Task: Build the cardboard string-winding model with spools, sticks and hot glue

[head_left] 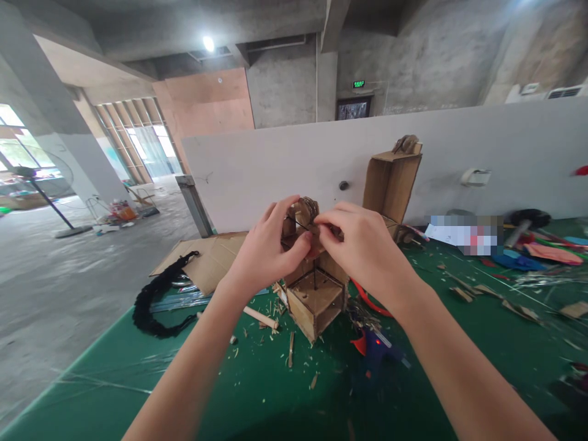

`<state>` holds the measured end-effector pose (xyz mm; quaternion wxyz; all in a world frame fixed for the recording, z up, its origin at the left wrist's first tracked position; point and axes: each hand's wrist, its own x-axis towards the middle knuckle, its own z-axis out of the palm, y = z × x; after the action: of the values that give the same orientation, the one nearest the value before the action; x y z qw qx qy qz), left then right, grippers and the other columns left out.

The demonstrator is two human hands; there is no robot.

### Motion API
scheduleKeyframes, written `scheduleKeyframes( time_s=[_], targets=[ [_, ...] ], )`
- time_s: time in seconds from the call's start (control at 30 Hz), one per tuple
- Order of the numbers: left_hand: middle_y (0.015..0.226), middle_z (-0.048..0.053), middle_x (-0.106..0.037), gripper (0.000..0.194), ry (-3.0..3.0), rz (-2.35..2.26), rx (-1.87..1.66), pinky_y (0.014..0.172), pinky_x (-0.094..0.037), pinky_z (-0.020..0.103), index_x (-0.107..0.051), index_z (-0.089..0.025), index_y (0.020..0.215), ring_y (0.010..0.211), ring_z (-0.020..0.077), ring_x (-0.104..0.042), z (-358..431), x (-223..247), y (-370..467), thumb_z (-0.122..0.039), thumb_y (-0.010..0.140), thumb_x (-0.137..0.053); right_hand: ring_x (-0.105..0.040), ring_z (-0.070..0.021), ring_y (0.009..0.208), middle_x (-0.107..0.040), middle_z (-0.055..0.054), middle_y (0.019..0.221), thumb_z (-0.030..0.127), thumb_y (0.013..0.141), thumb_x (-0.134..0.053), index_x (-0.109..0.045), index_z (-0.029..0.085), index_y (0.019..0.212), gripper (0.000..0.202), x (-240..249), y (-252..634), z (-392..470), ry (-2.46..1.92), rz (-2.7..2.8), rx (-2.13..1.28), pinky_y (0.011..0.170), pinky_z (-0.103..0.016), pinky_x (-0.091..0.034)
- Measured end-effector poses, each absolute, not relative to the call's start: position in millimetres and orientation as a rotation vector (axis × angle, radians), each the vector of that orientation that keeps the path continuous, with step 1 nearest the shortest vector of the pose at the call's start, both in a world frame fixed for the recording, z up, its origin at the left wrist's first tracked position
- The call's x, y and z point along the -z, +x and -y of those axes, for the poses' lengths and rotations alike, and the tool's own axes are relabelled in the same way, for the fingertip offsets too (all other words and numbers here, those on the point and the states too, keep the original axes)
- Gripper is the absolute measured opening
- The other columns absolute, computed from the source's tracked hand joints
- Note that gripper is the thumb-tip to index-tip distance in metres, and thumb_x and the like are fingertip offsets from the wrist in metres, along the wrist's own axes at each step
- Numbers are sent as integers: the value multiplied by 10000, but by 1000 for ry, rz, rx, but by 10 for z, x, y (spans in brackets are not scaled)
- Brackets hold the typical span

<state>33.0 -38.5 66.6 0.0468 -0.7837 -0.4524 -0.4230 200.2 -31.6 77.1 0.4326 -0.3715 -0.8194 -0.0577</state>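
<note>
A small cardboard model (316,300) stands on the green table, with an open box-like base and a thin dark rod rising from it. My left hand (271,245) curves around the model's upper part, index finger on top and thumb at the front. My right hand (353,236) is closed in a pinch beside that upper part; what its fingertips hold is hidden. Between the two hands runs a thin black stick (301,224), slanting down to the right. Behind my fingers shows a rounded brown cardboard piece (307,209).
A glue gun (379,352) with a red light lies right of the model. Left are a black fuzzy strip (154,306), a wooden stick (261,318) and flat cardboard (215,260). A taller cardboard structure (390,184) stands behind, against a white panel (275,165). Scraps litter the green table (257,392).
</note>
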Motion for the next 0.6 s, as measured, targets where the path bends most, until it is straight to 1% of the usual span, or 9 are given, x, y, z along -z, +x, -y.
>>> scheduleKeyframes(
  time_s=[0.07,0.13,0.17,0.23,0.33,0.4,0.5,0.6],
  targets=[
    [1295,115,-432,511,-2355,1387,1273,776,-534,390,-380,-239,1315,914,200,-591,387,-667,330,-279,826,-523,-534,-133,702,-603,-43,815,96,839,-456,-672,168,851,229,-765,1996,308,-922,2046,143,663,-272,-377],
    [1368,119,-364,516,-2341,1355,1240,802,-528,404,-382,-236,1315,957,214,-584,388,-671,327,-287,823,-530,-533,-133,701,-602,-43,813,99,844,-454,-672,166,861,229,-760,1988,304,-921,2044,146,664,-274,-378],
    [1385,115,-355,511,-2348,1332,1227,811,-525,398,-384,-235,1315,990,223,-573,388,-673,325,-282,826,-523,-535,-134,703,-602,-44,812,99,844,-455,-673,163,862,228,-759,1985,303,-922,2045,145,664,-274,-379],
    [1361,101,-409,501,-2374,1305,1221,812,-522,373,-380,-233,1320,1021,222,-560,387,-679,321,-257,835,-500,-541,-135,711,-604,-48,813,95,843,-458,-676,154,860,226,-758,1980,302,-924,2047,141,667,-275,-381],
    [1273,71,-501,544,-2373,1321,1257,782,-520,338,-353,-251,1347,931,185,-577,393,-691,325,-218,821,-492,-547,-136,714,-608,-53,819,101,846,-459,-679,151,856,226,-759,1981,303,-926,2044,134,662,-279,-384],
    [1260,52,-511,536,-2376,1315,1267,797,-509,329,-378,-268,1333,879,159,-579,401,-701,333,-192,814,-487,-547,-136,713,-610,-53,823,104,851,-453,-679,155,856,232,-760,1987,304,-926,2041,135,657,-280,-385],
    [1277,47,-497,462,-2398,1298,1261,814,-496,309,-461,-267,1269,859,139,-577,416,-713,347,-174,817,-477,-553,-137,725,-611,-51,828,93,847,-454,-677,153,854,230,-761,1989,307,-923,2041,142,661,-279,-388],
    [1264,45,-501,465,-2400,1308,1273,800,-497,289,-453,-264,1280,824,122,-572,430,-716,357,-182,823,-484,-556,-136,726,-610,-49,823,89,845,-459,-675,145,856,224,-752,1974,312,-924,2038,151,665,-278,-392]
  ],
)
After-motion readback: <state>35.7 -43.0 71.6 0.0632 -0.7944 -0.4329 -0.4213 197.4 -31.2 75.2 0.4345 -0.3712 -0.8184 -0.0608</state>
